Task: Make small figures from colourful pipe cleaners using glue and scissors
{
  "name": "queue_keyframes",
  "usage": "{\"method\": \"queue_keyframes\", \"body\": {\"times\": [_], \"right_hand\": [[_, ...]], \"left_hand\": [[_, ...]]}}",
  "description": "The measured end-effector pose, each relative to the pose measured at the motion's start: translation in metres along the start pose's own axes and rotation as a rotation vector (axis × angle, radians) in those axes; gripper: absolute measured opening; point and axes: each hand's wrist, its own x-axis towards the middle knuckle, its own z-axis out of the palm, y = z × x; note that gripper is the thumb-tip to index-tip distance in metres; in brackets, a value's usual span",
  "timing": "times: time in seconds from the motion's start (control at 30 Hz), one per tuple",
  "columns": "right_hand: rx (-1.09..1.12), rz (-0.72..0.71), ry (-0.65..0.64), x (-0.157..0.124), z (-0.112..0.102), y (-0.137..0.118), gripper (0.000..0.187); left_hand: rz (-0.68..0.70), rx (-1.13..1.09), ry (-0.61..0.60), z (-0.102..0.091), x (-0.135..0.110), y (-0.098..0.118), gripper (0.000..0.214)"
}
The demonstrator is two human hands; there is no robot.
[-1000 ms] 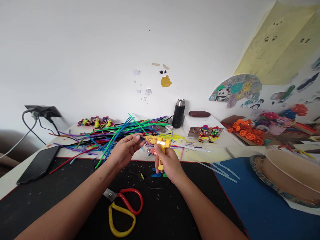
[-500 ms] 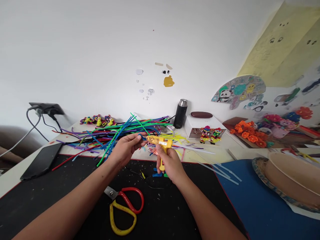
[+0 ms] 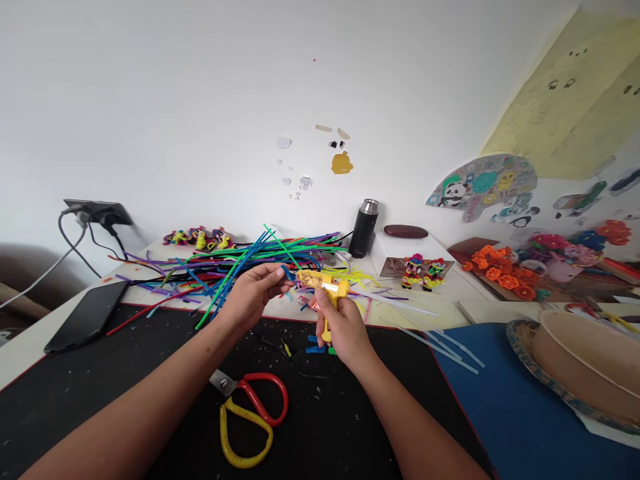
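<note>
My right hand (image 3: 343,322) grips a yellow hot glue gun (image 3: 325,285) by its handle, the nozzle turned left. Between the fingertips of my left hand (image 3: 257,287) is a small blue pipe-cleaner piece (image 3: 289,272), held right at the nozzle; I cannot tell whether the two touch. Below the glue gun, small blue pieces (image 3: 315,349) and a bit of green lie on the black mat (image 3: 320,420). Scissors (image 3: 253,417) with one red and one yellow handle rest on the mat under my left forearm.
A heap of coloured pipe cleaners (image 3: 270,253) lies behind my hands. Farther back stand a black thermos (image 3: 365,228) and small pipe-cleaner figures (image 3: 413,272). Clear glue sticks (image 3: 453,350) lie at right near a round basin (image 3: 580,360). A black phone (image 3: 87,317) lies at left.
The view has shifted slightly. My left hand has drawn back a little from the nozzle, and more of the blue piece shows.
</note>
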Motion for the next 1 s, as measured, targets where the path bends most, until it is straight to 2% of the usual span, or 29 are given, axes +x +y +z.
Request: {"method": "queue_keyframes", "body": {"times": [1.0], "right_hand": [[-0.076, 0.007, 0.062, -0.0048, 0.0032, -0.0063, 0.072]], "left_hand": [[0.102, 0.259, -0.073, 0.0009, -0.0045, 0.0002, 0.046]]}}
